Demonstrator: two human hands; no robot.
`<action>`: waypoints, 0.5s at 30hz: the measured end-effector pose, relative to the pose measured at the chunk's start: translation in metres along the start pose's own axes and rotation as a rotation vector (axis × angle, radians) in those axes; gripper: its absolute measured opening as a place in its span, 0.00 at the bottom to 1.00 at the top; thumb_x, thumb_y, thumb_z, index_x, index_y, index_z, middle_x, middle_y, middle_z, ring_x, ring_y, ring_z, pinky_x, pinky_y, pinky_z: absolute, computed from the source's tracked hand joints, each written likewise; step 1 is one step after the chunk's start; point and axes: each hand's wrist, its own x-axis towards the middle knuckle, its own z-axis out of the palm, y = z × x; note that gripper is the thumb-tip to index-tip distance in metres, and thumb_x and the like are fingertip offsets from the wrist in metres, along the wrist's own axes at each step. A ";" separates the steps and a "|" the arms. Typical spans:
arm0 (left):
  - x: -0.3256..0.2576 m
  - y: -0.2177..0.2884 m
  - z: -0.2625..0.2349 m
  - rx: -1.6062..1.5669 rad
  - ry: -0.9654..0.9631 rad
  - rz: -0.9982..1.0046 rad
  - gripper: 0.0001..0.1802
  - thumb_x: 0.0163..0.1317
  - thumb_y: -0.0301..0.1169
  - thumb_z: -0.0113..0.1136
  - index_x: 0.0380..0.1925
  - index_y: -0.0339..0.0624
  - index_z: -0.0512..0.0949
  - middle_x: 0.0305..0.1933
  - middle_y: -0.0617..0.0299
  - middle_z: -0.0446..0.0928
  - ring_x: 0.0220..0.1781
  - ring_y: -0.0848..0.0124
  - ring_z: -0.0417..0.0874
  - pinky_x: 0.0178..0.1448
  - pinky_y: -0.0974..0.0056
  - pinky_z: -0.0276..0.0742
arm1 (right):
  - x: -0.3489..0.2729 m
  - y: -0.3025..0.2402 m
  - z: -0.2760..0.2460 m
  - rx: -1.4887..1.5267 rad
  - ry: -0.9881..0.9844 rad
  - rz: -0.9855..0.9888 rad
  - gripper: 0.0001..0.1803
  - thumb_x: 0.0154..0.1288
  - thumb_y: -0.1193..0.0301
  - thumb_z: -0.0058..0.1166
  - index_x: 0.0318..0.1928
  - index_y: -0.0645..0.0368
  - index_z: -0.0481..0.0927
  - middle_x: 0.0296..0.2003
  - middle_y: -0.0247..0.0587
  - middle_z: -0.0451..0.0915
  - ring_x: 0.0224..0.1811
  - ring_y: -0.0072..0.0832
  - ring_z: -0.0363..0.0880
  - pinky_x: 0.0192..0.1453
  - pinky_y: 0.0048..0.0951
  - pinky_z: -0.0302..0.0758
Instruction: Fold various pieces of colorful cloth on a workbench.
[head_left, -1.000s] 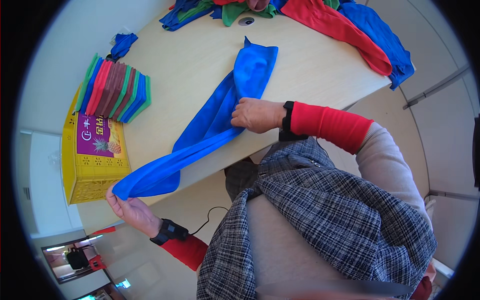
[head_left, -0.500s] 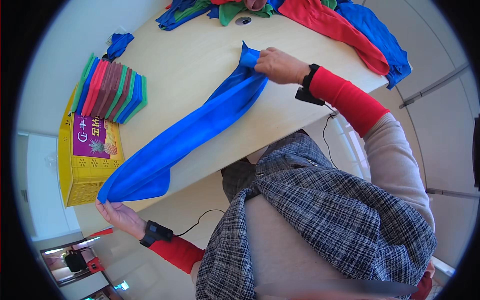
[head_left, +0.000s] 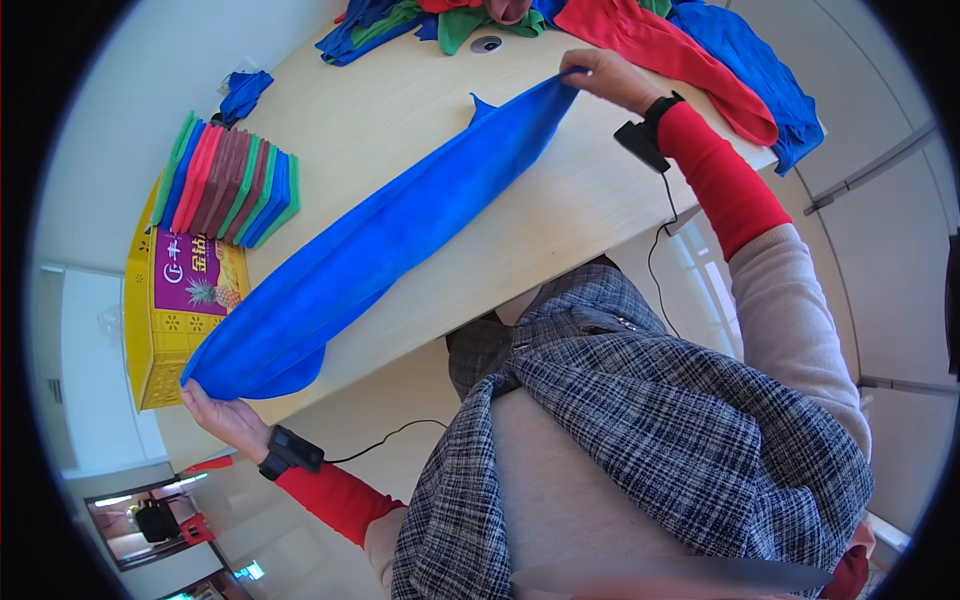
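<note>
A long blue cloth (head_left: 390, 230) is stretched diagonally over the table between my two hands. My left hand (head_left: 222, 414) pinches its near left end beyond the table's front edge. At the far right, my right hand (head_left: 612, 78) pinches the opposite end, raised above the tabletop. The cloth's lower edge sags in a fold near my left hand, and a small blue corner pokes out behind its upper edge. Both wrists carry black strapped devices over red sleeves.
On the left, a row of folded green, blue, red and brown cloths (head_left: 225, 180) stands on a yellow box (head_left: 165, 345). Loose cloths (head_left: 670, 60) are heaped along the far side of the pale table (head_left: 540, 230). A round grommet (head_left: 486, 45) sits in the tabletop.
My right hand has moved up and to the right, drawing the cloth straighter and wider. My left hand has shifted slightly left and up, still pinching its end.
</note>
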 end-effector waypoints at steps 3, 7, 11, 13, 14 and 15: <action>0.008 0.007 0.005 0.029 0.011 0.009 0.16 0.78 0.38 0.54 0.54 0.37 0.75 0.56 0.53 0.79 0.58 0.66 0.80 0.66 0.61 0.73 | 0.004 0.014 -0.026 0.165 0.063 -0.035 0.08 0.72 0.67 0.60 0.45 0.57 0.83 0.37 0.36 0.83 0.39 0.26 0.80 0.43 0.28 0.77; 0.018 0.017 -0.001 0.046 0.030 0.034 0.16 0.77 0.39 0.55 0.52 0.36 0.75 0.54 0.53 0.79 0.56 0.67 0.81 0.64 0.62 0.75 | 0.011 0.014 -0.057 0.260 0.150 -0.200 0.06 0.72 0.70 0.58 0.44 0.57 0.84 0.36 0.31 0.82 0.35 0.20 0.78 0.39 0.23 0.76; 0.027 0.025 -0.004 0.048 0.048 0.075 0.15 0.77 0.39 0.56 0.51 0.37 0.75 0.52 0.55 0.79 0.55 0.68 0.80 0.64 0.63 0.74 | 0.008 -0.010 -0.096 0.514 0.131 -0.144 0.04 0.68 0.78 0.59 0.41 0.59 0.84 0.35 0.31 0.83 0.36 0.19 0.80 0.42 0.23 0.78; 0.031 0.024 -0.008 0.052 0.059 0.093 0.15 0.76 0.39 0.56 0.50 0.38 0.75 0.52 0.56 0.79 0.55 0.69 0.80 0.64 0.63 0.73 | 0.006 -0.015 -0.107 0.770 0.124 -0.082 0.03 0.69 0.76 0.60 0.42 0.59 0.83 0.33 0.30 0.82 0.37 0.18 0.80 0.46 0.22 0.78; 0.035 0.029 -0.017 0.085 0.057 0.121 0.14 0.76 0.38 0.56 0.50 0.38 0.75 0.52 0.56 0.79 0.55 0.69 0.80 0.64 0.63 0.73 | 0.006 -0.025 -0.113 0.780 0.112 -0.095 0.03 0.69 0.76 0.60 0.42 0.59 0.83 0.33 0.30 0.82 0.37 0.18 0.80 0.46 0.22 0.78; 0.037 0.033 -0.026 0.120 0.055 0.148 0.14 0.76 0.38 0.56 0.50 0.38 0.75 0.51 0.56 0.79 0.54 0.69 0.79 0.64 0.63 0.72 | 0.004 -0.034 -0.120 0.803 0.120 -0.053 0.03 0.70 0.76 0.60 0.42 0.59 0.83 0.33 0.29 0.82 0.37 0.18 0.80 0.46 0.22 0.78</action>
